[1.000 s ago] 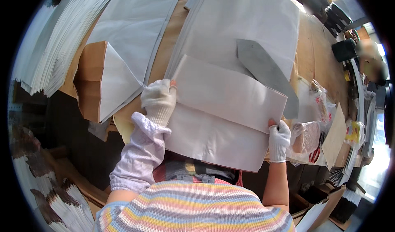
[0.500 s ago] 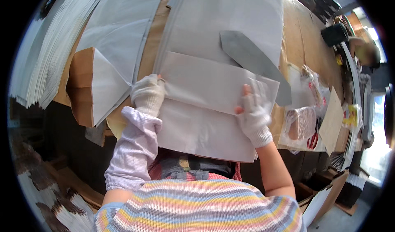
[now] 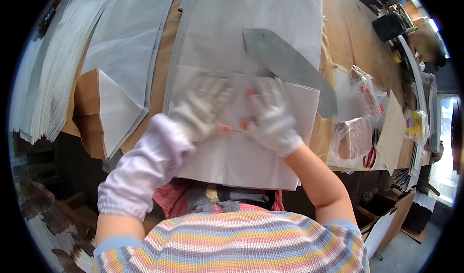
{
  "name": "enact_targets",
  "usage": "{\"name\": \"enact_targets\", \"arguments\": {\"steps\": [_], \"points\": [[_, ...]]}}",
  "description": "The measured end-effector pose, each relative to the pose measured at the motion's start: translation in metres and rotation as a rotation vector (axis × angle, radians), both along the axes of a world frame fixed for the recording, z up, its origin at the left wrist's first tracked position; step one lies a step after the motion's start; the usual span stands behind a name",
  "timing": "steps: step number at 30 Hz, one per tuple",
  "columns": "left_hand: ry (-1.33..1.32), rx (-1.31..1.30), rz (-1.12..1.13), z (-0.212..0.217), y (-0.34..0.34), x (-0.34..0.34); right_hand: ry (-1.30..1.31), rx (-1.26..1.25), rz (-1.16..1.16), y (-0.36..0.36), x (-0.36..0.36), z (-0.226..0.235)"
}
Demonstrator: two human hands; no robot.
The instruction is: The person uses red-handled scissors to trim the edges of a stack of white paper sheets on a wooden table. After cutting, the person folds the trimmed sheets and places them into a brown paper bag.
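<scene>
A folded white paper sheet (image 3: 232, 162) lies in front of me on a tall stack of white sheets (image 3: 212, 21), its upper flap turned over. My left hand (image 3: 205, 103), in a white knitted glove and smeared by motion, lies on the fold with its fingers stretched out. Beside it my right hand (image 3: 273, 116), gloved with bare fingertips showing, rests flat on the same paper, fingers apart. The two hands are close together near the middle. A flat grey plate with angled ends (image 3: 290, 65) lies on the stack just beyond the flap, partly under its edge.
To the left are a brown-and-white folded paper piece (image 3: 89, 113), more white sheets (image 3: 130, 26) and a thick paper pile (image 3: 63, 55). On the right lie a plastic-wrapped block (image 3: 354, 137), red-handled scissors (image 3: 370, 157) and a beige card (image 3: 390, 132). A person (image 3: 427, 45) is at the far right.
Both hands have moved inward from the paper's sides to its middle; the left also left the paper's edge. The view has shifted slightly.
</scene>
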State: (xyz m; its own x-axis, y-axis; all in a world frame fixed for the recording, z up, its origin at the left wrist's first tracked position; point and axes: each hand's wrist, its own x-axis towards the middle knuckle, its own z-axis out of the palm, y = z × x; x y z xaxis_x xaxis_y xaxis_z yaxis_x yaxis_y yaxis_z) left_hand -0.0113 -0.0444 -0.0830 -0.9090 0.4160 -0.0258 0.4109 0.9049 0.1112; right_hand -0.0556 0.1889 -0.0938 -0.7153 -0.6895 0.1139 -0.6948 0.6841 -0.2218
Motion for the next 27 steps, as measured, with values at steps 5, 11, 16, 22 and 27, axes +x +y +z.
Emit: {"name": "enact_targets", "arguments": {"steps": [5,11,16,22,27], "points": [[0.131,0.165,0.145,-0.024,-0.079,0.038,0.088,-0.111,-0.186,0.095,0.007,-0.021],[0.294,-0.033,0.066,0.017,-0.021,0.003,0.02,-0.405,-0.245,0.108,0.004,-0.027],[0.057,0.229,0.224,0.079,-0.001,-0.038,0.111,-0.387,-0.177,0.108,0.036,-0.008],[0.202,0.264,-0.011,0.128,0.0,0.035,0.228,-0.331,-0.171,0.091,0.086,0.041],[0.188,0.252,-0.004,0.128,0.001,0.06,0.222,-0.394,-0.011,0.026,0.076,0.102]]}}
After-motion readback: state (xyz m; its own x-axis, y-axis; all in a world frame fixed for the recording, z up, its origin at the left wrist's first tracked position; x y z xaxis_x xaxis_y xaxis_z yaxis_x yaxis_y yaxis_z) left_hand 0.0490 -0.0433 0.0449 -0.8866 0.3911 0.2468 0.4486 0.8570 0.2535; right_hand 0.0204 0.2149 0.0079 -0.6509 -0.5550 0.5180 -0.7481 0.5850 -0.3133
